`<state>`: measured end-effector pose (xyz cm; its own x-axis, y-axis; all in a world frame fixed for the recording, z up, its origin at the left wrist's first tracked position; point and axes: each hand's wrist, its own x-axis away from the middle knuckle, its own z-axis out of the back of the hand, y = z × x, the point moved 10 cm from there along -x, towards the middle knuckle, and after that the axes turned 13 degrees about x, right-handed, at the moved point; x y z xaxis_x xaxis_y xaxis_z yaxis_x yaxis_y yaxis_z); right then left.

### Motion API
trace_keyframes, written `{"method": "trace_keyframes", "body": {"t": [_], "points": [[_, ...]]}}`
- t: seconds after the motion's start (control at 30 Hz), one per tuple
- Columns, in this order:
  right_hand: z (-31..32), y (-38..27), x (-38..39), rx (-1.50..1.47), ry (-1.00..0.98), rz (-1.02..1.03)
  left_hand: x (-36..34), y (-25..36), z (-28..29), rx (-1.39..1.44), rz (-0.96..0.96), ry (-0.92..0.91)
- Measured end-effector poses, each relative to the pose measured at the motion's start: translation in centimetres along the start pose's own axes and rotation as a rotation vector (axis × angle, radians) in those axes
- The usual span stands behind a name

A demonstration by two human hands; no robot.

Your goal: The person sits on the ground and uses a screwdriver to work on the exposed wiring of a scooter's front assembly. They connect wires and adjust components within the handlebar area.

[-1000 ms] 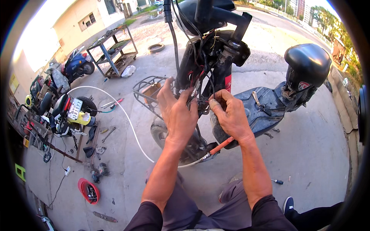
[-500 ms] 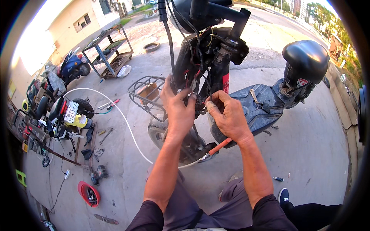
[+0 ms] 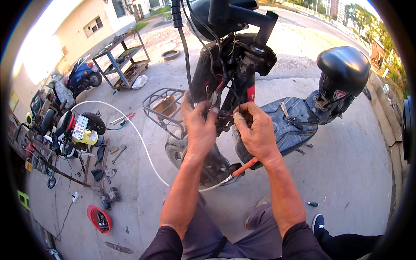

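A black scooter front column (image 3: 203, 69) stands stripped of its cover, with red and black wires and a pale connector (image 3: 213, 97) inside. My left hand (image 3: 199, 128) has its fingers closed round wiring at the lower part of the column, just below that connector. My right hand (image 3: 255, 132) pinches a thin red wire (image 3: 229, 115) to its right. An air tool with an orange grip (image 3: 243, 167) and a white hose lies low behind my right forearm. The scooter's dark footboard (image 3: 290, 128) and black seat (image 3: 342, 65) are on the right.
Front rack (image 3: 154, 102), parked scooters (image 3: 69, 125) at left, metal trolley (image 3: 117, 60), tyre (image 3: 170, 54), red helmet holding metal parts (image 3: 93, 214), scattered wrenches (image 3: 119, 154), a screwdriver (image 3: 312, 203), another person's shoe (image 3: 318, 223) at lower right, curb (image 3: 388, 130) along the right edge.
My hands have shifted slightly left, and my left thumb sits lower, so more of the connector and red wires shows above it. My right hand keeps its pinch.
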<state>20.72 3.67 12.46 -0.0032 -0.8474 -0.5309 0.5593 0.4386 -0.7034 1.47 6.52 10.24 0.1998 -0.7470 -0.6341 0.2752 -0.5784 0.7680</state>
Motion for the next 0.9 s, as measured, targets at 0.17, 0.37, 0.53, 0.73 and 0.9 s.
{"method": "trace_keyframes", "body": {"t": [0.17, 0.37, 0.53, 0.73, 0.9], "points": [[-0.2, 0.6, 0.0, -0.034, 0.007, -0.048, 0.0, -0.8, 0.1, 0.078, 0.044, -0.021], [-0.6, 1.2, 0.0, -0.101, 0.012, -0.100, -0.1, -1.3, 0.2, 0.135, 0.104, -0.049], [-2.1, 2.1, 0.0, -0.180, -0.090, -0.179, -0.6, -2.3, 0.6, 0.182, 0.188, -0.095], [-3.0, 2.0, 0.1, -0.205, -0.108, -0.201, -0.6, -2.2, 0.9, 0.234, 0.204, -0.134], [-2.2, 1.6, 0.0, -0.091, -0.018, -0.183, -0.7, -1.8, 0.7, 0.287, 0.163, -0.142]]}}
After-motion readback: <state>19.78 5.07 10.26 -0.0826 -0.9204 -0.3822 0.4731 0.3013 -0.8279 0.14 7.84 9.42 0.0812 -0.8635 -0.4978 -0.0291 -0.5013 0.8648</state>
